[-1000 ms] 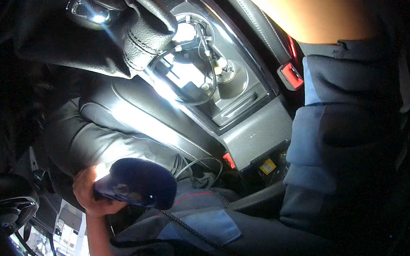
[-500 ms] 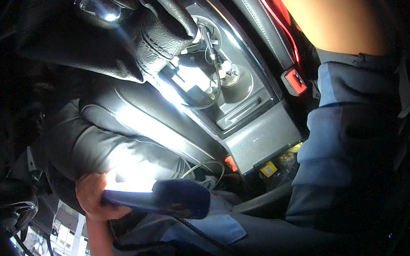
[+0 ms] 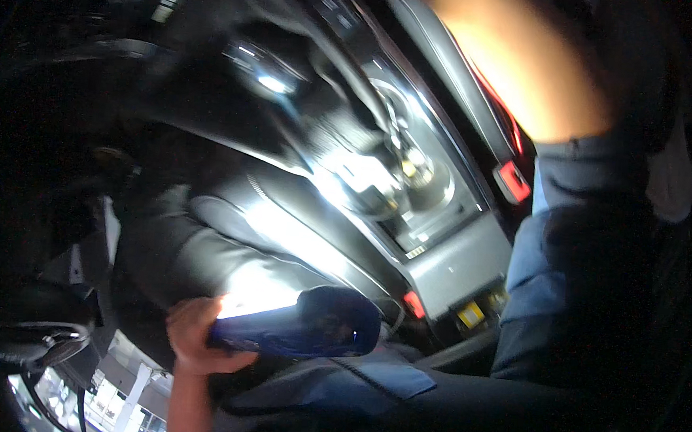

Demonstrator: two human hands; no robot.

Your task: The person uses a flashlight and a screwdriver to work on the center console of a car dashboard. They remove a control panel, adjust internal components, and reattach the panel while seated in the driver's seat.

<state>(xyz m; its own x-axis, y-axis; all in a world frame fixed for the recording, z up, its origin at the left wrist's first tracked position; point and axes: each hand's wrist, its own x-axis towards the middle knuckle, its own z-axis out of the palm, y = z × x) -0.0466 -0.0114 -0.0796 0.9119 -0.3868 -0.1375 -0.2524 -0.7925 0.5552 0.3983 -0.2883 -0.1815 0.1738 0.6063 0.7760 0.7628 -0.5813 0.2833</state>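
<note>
Turned since the earlier frame, the blue lamp (image 3: 303,328) is gripped at its narrow end by the left hand (image 3: 202,340), left of the console's rear corner (image 3: 438,305). Its smooth, stiff casing seems light, best held there. The right hand cannot be seen.

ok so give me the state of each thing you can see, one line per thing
blue lamp: lit, tilted, held
left hand: closed around the lamp's end
right forearm: reaching past the upper edge; its hand is out of view
black leather cover: creased, blurred
centre console: recess uncovered, small items inside
upper red buckle: no belt visibly latched
lower red buckle: too blurred to tell
</note>
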